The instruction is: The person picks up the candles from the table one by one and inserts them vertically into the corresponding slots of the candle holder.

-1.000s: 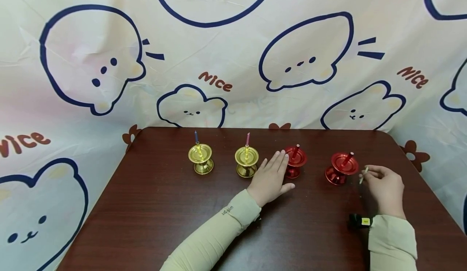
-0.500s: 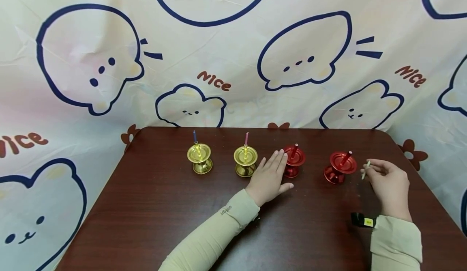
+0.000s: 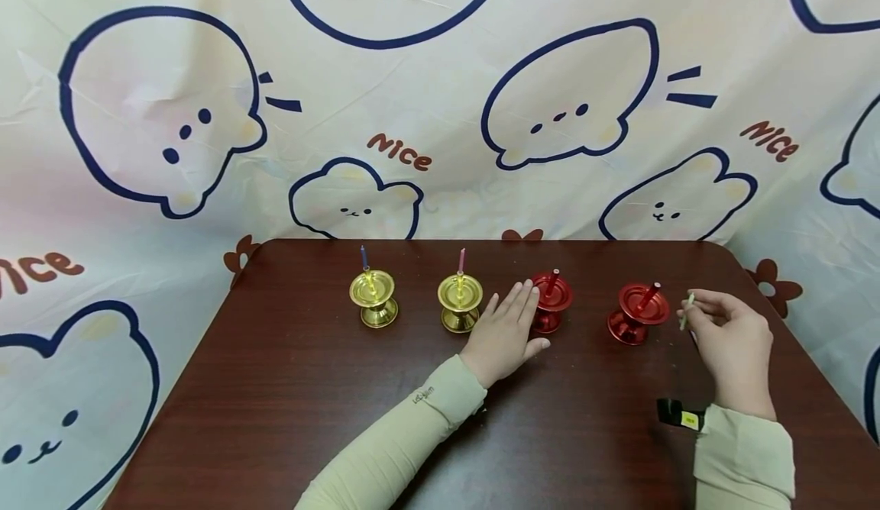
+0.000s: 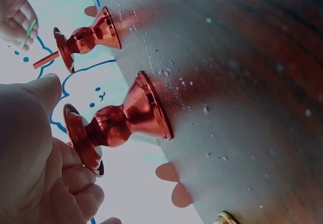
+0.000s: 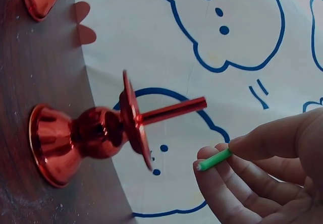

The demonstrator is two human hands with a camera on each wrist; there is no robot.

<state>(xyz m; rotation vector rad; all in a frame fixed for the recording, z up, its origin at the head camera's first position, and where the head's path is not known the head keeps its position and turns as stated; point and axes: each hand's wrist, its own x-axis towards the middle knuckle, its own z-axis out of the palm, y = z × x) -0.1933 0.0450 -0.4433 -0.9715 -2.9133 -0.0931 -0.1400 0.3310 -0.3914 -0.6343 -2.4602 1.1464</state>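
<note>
Pinches the stick (image 5: 214, 159) in the right hand (image 3: 739, 350), slightly higher at frame right than before, keeping the left hand (image 3: 500, 336) outstretched by the centre-right holder (image 3: 555, 301).

Right grip (image 5: 267, 177) pinches green stick (image 5: 214, 160) near red candleholder (image 5: 101, 133).

the left red holder (image 3: 558, 296) was partly hidden behind the left hand (image 3: 502, 338), the green stick (image 5: 214, 160) was partly covered by the right hand (image 3: 737, 350), a gold holder (image 4: 226, 218) was cut off, sleeve lettering (image 3: 423, 395) was too small to read
</note>
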